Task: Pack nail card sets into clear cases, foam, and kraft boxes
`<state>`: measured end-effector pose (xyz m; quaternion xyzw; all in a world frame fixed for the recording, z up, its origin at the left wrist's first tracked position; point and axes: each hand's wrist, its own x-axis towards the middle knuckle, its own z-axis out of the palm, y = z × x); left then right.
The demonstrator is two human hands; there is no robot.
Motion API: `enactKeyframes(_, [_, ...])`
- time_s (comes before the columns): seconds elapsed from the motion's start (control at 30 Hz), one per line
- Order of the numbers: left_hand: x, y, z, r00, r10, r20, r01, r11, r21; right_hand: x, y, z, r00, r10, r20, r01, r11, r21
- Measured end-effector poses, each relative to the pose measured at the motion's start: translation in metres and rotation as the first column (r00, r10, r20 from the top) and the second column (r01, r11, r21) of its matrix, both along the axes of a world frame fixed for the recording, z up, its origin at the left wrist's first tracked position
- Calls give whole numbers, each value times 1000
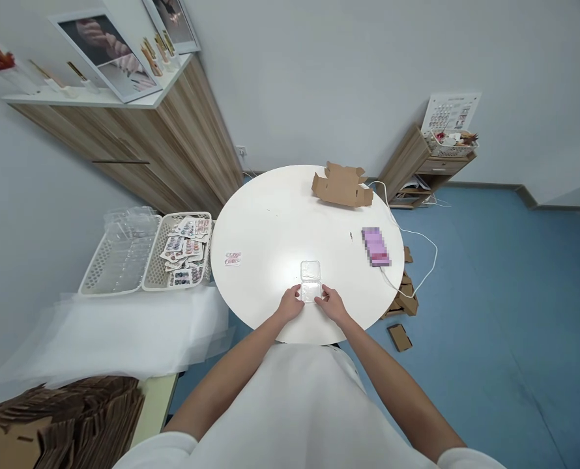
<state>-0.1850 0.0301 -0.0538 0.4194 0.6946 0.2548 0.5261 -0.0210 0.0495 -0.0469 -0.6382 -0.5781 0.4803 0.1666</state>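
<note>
A small clear plastic hinged case lies open on the white round table, lid flap away from me. My left hand pinches the near half at its left edge. My right hand pinches the same half at its right edge. A small card of press-on nails lies on the table to the left, apart from both hands.
A folded cardboard box sits at the table's far side, a purple phone with a white cable at the right. Two white baskets hold clear cases and nail cards. Flat cardboard is stacked near left; cardboard pieces lie on the blue floor.
</note>
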Motion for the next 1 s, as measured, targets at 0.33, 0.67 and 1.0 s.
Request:
enactKeyframes(0.33, [4,-25,-7,996,78,30,-79,996,33,7,-23,-5,990,-91,-104,84,994,-74])
enactKeyframes(0.67, [18,-3,0,988,139,63,-142,989,47,8,-1,-6,987,-76,-143,61,993,-106])
enactKeyframes(1.0, [23,-8,-3,984,174,31,-175,982,70,13,5,-10,980,-44,-195,20,992,-127])
